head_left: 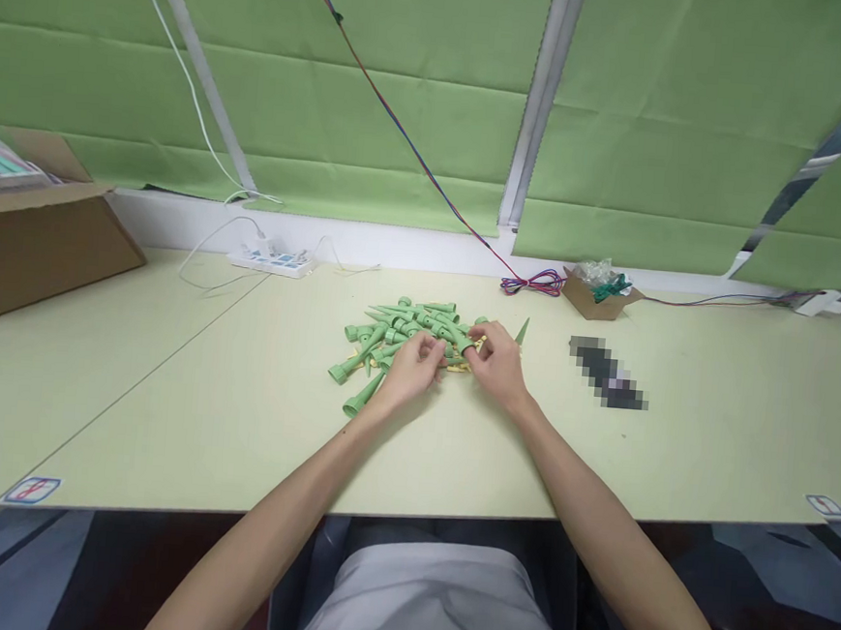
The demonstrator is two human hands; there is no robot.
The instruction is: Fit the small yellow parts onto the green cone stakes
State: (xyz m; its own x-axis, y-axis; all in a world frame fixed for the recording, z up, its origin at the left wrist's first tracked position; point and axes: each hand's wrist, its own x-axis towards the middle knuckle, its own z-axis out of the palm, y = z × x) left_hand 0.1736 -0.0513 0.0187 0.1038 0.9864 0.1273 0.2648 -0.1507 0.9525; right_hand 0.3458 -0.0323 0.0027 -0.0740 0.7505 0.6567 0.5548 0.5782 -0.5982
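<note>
Farther back than green spikes: cable bundle, small box.

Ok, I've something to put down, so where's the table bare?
The table has two wide bare patches: left, between the large cardboard box and the green plastic spikes; right, between the pixelated dark object and the right-hand sticker. It's crowded around the left hand and right hand; coiled wire sits behind.
</note>
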